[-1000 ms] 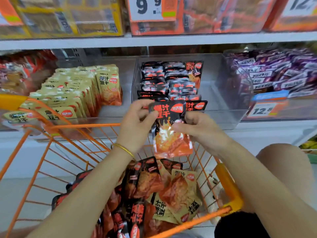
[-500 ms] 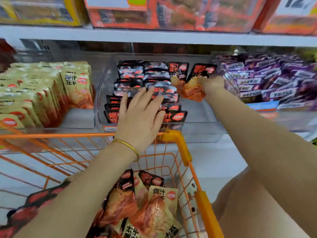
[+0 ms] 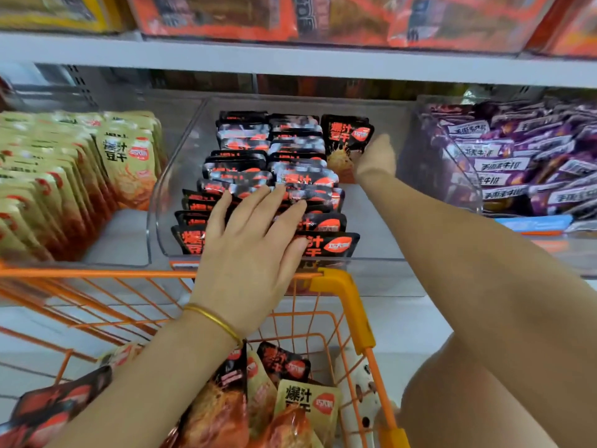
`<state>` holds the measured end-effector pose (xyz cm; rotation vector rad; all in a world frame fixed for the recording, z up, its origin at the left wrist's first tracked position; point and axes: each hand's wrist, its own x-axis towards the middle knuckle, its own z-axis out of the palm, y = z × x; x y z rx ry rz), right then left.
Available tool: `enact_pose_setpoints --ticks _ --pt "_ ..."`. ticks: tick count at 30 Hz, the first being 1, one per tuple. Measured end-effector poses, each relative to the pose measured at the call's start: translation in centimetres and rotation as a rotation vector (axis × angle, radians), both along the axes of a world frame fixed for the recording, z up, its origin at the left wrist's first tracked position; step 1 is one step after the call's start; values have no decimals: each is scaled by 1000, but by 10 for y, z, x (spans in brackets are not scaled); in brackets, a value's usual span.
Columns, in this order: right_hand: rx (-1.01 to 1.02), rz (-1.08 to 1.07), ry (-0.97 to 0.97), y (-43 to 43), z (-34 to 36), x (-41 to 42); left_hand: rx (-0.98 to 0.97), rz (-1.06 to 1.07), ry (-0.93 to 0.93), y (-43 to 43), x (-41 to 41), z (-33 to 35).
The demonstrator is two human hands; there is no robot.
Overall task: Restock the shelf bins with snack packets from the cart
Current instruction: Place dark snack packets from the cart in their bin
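Restock was partway: right hand (image 3: 376, 158) grip held a packet (image 3: 347, 137) at the bin's (image 3: 371, 221) back right, left hand (image 3: 248, 253) lay flat, grip released, on the front rows (image 3: 323, 218); bin's right side was mostly bare, cart (image 3: 342, 286) held plenty more.

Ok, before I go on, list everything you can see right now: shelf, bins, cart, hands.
clear plastic middle bin: one, transparent, on the shelf ahead
black snack packets: many, two rows, in that bin
upright black packet: one, bin's back right
yellow snack packets: many, left bin
purple snack packets: many, right bin
orange wire cart: one, below the shelf
mixed loose packets: several, black and yellow, in the cart
orange boxes: several, upper shelf
gold bangle: one, left wrist
left hand: flat on the black rows
right hand: grips the upright black packet
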<state>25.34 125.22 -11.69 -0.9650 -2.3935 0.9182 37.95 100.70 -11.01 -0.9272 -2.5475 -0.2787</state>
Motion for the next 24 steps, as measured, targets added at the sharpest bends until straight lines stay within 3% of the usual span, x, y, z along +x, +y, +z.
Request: enact_pose_setpoints --ticks 10,13,16,19,21,24 --pt "-105 11 7 -13 7 6 76 -97 -48 -9 -1 3" --pt "-48 48 24 -25 30 34 126 -174 -39 -27 2 13" --pt "59 221 240 -50 62 80 159 -223 20 -55 11 30" --pt "58 574 355 -100 80 146 138 -246 -51 -88 26 37" --pt "26 871 202 -140 79 188 109 -240 -160 -106 34 30" --pt "315 1175 -316 -184 44 212 28 -218 -332 -117 40 7"
